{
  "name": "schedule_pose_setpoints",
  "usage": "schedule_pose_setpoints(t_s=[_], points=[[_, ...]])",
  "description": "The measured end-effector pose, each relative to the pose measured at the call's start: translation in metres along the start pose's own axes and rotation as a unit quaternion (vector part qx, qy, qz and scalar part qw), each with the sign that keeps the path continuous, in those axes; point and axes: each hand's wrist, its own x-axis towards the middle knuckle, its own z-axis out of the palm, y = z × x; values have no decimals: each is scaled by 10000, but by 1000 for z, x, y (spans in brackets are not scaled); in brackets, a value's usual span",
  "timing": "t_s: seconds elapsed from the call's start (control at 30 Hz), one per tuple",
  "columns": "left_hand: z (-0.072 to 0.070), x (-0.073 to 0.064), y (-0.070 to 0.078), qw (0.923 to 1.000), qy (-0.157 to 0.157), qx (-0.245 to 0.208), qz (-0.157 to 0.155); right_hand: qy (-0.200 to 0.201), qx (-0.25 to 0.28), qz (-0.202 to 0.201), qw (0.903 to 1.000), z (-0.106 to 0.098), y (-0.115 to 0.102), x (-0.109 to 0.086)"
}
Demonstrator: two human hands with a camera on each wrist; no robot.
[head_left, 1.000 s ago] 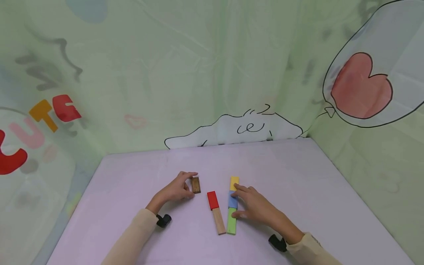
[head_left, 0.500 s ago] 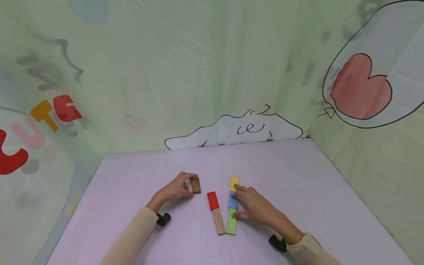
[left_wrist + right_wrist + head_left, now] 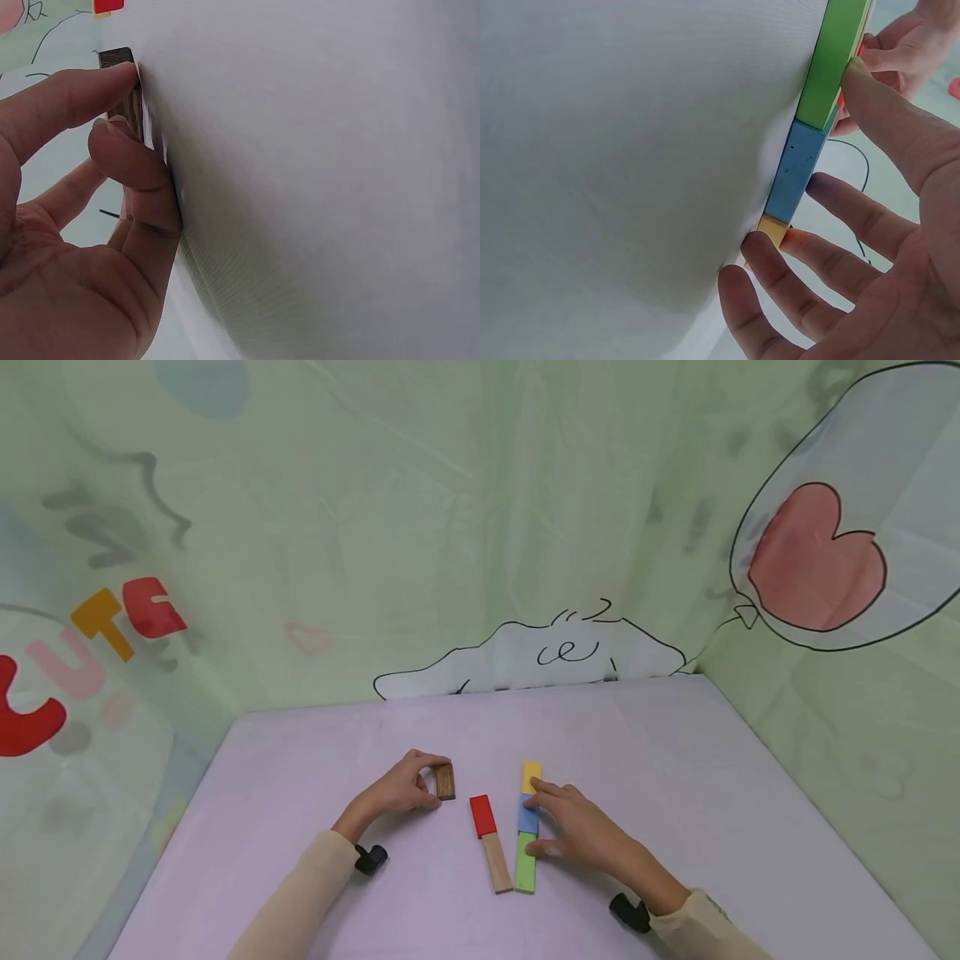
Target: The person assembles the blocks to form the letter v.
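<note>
My left hand [image 3: 401,787] holds a small dark brown wooden block [image 3: 446,782] by its far and near ends, between forefinger and thumb. The left wrist view shows the same block [image 3: 120,56] partly behind the fingers, low against the tabletop. To the right, a yellow block [image 3: 532,771], a blue block [image 3: 529,820] and a green block [image 3: 526,873] form a straight row, end to end. Across this row lies my right hand [image 3: 585,831], its fingers extended: the thumb touches the green block [image 3: 831,60], and other fingers touch the blue and yellow blocks.
Between the hands, a red block [image 3: 483,817] and a plain wood block [image 3: 497,863] lie end to end, slanting toward the green block's near end. All rest on a pale lilac tabletop [image 3: 315,743]. A printed green curtain [image 3: 420,527] stands behind and at both sides.
</note>
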Motion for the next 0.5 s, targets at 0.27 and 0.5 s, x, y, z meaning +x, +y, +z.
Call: schedule_pose_setpoints(t_s=[0.27, 0.5], points=[[-2, 2, -2, 10000, -18, -13, 86, -11, 33, 10, 10000, 1, 1, 0], [0, 2, -2, 9997, 113, 203, 96, 4, 20, 21, 10000, 2, 1, 1]])
